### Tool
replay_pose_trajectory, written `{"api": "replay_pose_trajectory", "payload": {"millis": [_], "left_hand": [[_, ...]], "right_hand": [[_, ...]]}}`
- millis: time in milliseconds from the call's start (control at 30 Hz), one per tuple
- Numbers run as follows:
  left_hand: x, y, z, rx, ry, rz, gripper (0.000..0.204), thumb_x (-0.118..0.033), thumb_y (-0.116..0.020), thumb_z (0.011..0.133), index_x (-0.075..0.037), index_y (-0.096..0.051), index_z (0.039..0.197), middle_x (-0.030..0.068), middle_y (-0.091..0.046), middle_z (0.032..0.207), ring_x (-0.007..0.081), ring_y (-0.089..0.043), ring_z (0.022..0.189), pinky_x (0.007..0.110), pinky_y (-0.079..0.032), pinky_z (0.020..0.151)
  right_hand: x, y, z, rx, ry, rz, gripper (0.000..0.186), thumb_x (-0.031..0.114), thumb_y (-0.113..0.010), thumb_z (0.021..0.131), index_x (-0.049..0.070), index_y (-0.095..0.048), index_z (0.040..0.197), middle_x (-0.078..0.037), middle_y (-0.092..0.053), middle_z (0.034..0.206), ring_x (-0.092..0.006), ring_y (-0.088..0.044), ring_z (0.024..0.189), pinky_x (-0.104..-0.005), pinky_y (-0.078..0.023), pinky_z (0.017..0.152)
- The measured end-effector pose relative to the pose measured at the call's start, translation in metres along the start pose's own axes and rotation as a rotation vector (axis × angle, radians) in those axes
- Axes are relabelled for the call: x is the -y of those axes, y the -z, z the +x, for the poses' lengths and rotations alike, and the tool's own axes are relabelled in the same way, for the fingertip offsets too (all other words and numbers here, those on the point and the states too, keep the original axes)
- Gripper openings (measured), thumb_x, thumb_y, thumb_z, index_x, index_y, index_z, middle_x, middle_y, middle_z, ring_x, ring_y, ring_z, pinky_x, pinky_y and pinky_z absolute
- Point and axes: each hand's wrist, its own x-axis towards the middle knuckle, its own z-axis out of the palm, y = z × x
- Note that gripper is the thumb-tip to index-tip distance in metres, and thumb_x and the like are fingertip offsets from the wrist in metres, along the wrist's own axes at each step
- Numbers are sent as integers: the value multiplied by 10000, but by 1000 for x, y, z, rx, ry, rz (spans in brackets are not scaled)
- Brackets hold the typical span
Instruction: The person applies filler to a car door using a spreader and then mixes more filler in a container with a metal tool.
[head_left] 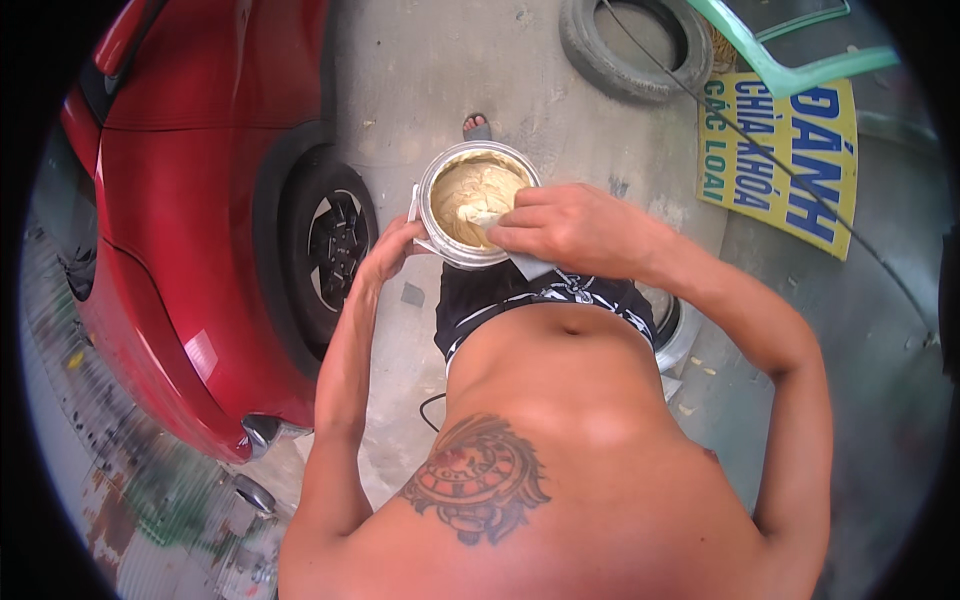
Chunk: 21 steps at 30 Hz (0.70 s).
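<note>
A round metal can [483,147] of thick beige putty [468,190] is held in front of my waist, its open top facing up. My left hand [392,248] grips its left side, with the fingers partly hidden by the can wall. Over the right side of the rim, my right hand [565,230] is closed on a flat grey putty spreader [530,265]. One end of the spreader sticks out below the fingers. Pale putty shows near the fingertips inside the can, where the spreader's other end is hidden.
A red car [190,250] stands close on the left, its front wheel [335,240] beside my left forearm. Beyond the can lies a tyre [640,50]. At the right are a yellow sign [780,160], a mint-green frame [790,75] and a long thin cable [770,152].
</note>
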Motion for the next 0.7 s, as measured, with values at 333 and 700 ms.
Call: {"api": "replay_pose_trajectory", "payload": {"millis": [333, 700], "left_hand": [[-155, 41, 70, -345, -276, -176, 665, -152, -527, 797, 10, -414, 1432, 113, -586, 1261, 209, -600, 1103, 384, -528, 894], [-281, 74, 167, -402, -41, -92, 778, -180, -527, 698, -63, -424, 1460, 108, -561, 1296, 244, -563, 1128, 406, -491, 908]], "right_hand": [[-141, 118, 126, -139, -203, 13, 399, 4, -702, 766, 40, -625, 1155, -130, -610, 823, -311, -602, 765, -403, -500, 705], [-315, 110, 145, -96, -969, 583, 266, 124, -569, 868, 14, -622, 1104, -148, -656, 737, -222, -663, 649, -360, -531, 630]]}}
